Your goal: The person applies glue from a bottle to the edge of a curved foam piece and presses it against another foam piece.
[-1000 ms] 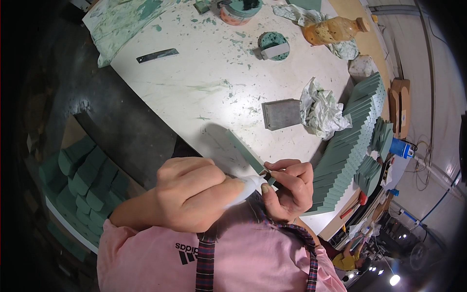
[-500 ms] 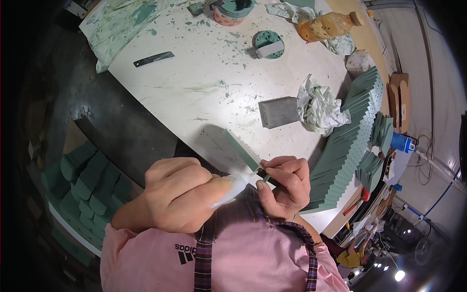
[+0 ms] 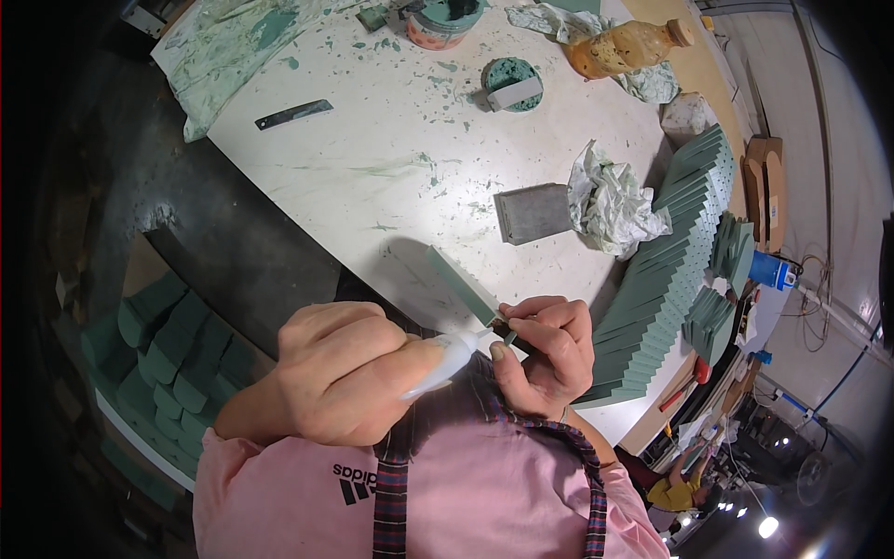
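Note:
My left hand (image 3: 345, 373) is closed around a small white squeeze bottle (image 3: 449, 359). Its thin nozzle points right and meets the near end of a green panel piece (image 3: 461, 284). Between finger and thumb, my right hand (image 3: 549, 359) pinches that end, where a small dark spot shows. The far end of the panel piece stretches up and left over the table edge. How much of the bottle lies inside my left fist is hidden.
On the white table (image 3: 372, 168) lie a grey block (image 3: 533, 214), crumpled paper (image 3: 615, 205), a dark metal strip (image 3: 293, 115) and a tub of green paste (image 3: 512, 84). A long row of green pieces (image 3: 661, 279) lines the right; more green parts (image 3: 177, 354) are stacked lower left.

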Tool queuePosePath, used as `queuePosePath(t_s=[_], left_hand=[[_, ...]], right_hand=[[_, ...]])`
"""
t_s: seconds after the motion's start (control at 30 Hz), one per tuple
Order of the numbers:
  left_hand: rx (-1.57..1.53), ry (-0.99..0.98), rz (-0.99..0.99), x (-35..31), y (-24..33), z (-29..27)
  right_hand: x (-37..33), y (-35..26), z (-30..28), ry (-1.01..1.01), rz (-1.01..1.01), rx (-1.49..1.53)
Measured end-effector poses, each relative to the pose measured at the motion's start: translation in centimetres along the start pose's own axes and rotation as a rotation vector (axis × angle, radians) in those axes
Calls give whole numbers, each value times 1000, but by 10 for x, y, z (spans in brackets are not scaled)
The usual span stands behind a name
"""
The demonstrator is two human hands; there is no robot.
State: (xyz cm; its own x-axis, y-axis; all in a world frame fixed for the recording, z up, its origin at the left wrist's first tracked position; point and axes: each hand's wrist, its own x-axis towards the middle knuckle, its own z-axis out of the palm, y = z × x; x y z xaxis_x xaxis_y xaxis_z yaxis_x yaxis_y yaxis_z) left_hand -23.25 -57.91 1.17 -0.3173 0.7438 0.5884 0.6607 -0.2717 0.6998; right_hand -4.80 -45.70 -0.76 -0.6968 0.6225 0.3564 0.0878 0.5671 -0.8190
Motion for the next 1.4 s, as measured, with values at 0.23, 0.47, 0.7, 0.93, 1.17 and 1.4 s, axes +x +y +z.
queuePosePath(t_s=[0.23,0.47,0.7,0.93,1.17,1.4], left_hand=[[-29,-48,11,-2,-2,6],[-49,-49,36,1,-1,11],[-104,-23,54,3,-4,18],[-169,-33,90,6,-7,22],[-204,-37,103,10,-5,23],[-141,-5,115,10,-6,17]], right_hand=[[0,-1,1,-5,3,11],[0,-1,0,20,0,15],[-5,0,-1,51,-13,11],[-10,-1,-4,93,-4,28],[-13,-3,-6,113,-5,43],[-13,-2,-4,126,-2,48]])
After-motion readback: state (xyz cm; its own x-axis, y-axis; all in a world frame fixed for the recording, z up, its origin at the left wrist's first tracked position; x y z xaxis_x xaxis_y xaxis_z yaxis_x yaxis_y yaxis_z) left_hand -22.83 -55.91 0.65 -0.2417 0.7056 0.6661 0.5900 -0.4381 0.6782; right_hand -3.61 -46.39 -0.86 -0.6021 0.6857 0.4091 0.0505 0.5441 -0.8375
